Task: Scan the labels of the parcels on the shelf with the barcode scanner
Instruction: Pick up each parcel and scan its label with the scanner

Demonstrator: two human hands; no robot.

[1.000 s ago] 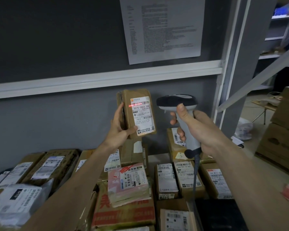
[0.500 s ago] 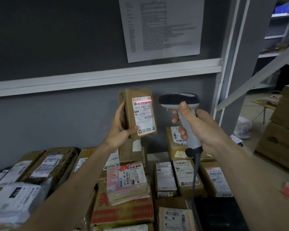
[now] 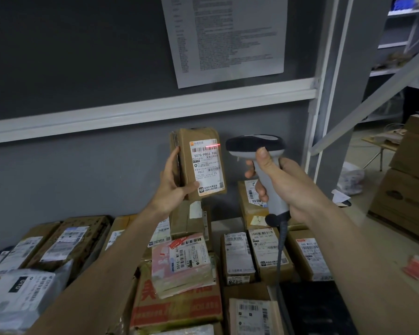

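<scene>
Since the earlier frames the red scan line (image 3: 213,146) has slid from the left part of the label to the right end of the top barcode, while parcel and scanner have barely shifted. A small brown cardboard parcel (image 3: 198,163) is held upright at the centre of the view by the left hand (image 3: 173,183), fingers wrapped behind its left edge and the thumb pressed on the lower left of its white shipping label (image 3: 206,166). Just to its 3 o'clock, a grey and black barcode scanner (image 3: 259,151) is gripped by the handle in the right hand (image 3: 282,187), thumb up on the back of the head, index finger curled at the front. Its cable (image 3: 279,257) hangs down toward 6 o'clock. Below, from 7 to 5 o'clock, many labelled parcels (image 3: 238,257) are laid flat on the shelf, among them a pink packet (image 3: 182,267) and a white plastic mailer (image 3: 20,293) at 8 o'clock. A printed sheet (image 3: 225,37) is pinned to the dark wall at 12 o'clock.
</scene>
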